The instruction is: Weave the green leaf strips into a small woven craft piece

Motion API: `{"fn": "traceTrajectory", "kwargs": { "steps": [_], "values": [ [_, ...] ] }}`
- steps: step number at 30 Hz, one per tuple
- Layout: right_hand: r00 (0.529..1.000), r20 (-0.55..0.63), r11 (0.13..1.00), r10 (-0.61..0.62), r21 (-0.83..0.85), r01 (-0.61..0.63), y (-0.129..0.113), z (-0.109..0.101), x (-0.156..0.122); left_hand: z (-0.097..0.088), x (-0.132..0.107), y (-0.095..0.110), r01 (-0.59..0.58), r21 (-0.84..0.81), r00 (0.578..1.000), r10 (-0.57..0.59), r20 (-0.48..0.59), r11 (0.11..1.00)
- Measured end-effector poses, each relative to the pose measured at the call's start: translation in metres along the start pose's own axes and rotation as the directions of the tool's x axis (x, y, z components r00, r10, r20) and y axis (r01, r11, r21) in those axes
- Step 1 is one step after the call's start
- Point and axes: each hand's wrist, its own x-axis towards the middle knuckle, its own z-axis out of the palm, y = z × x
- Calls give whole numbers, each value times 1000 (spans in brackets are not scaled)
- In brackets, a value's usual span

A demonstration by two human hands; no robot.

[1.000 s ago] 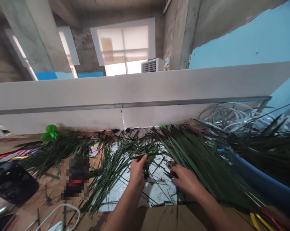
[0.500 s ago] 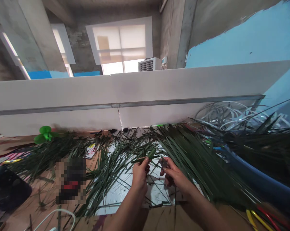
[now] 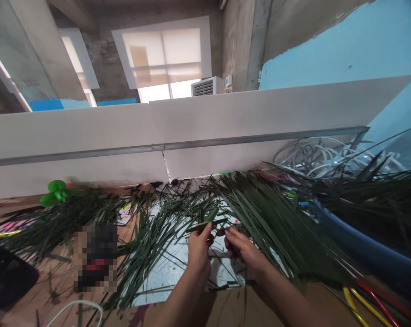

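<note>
My left hand point(image 3: 199, 245) pinches a short strip of dark green leaf point(image 3: 196, 227) between thumb and fingers, over a white board point(image 3: 174, 256). Close by on the right, my right hand point(image 3: 240, 247) has its fingers pressed together around something small and dark that I cannot make out. Long cut leaf strips point(image 3: 151, 250) lie loosely on the board left of my hands. To the right spreads a thick bundle of long green leaves point(image 3: 273, 218). Thin scraps are scattered under and between both hands.
A blue tub point(image 3: 358, 240) heaped with dark leaves stands at the right, with red and yellow handles point(image 3: 365, 304) in front. A green plastic object point(image 3: 57, 193), a white cable point(image 3: 79, 303) and a black object point(image 3: 7, 277) are at left. White coiled strips point(image 3: 314, 156) lie behind.
My right hand has turned, its fingers curling in closer to the left hand. The left hand keeps its pinch on the leaf strip. The whole view has shifted slightly.
</note>
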Motion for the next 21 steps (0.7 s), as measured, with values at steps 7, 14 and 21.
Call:
{"fn": "traceTrajectory", "kwargs": {
  "steps": [7,14,21],
  "values": [
    [996,-89,995,-25,91,33,2,6,0,2,-6,-9,-9,37,999,7,41,999],
    [988,-152,989,-6,147,29,-4,16,-4,2,-8,-13,-14,31,999,13,44,999],
    [978,-208,985,-10,164,45,-6,20,-6,3,-10,-14,-16,29,999,15,50,999]
  ]
}}
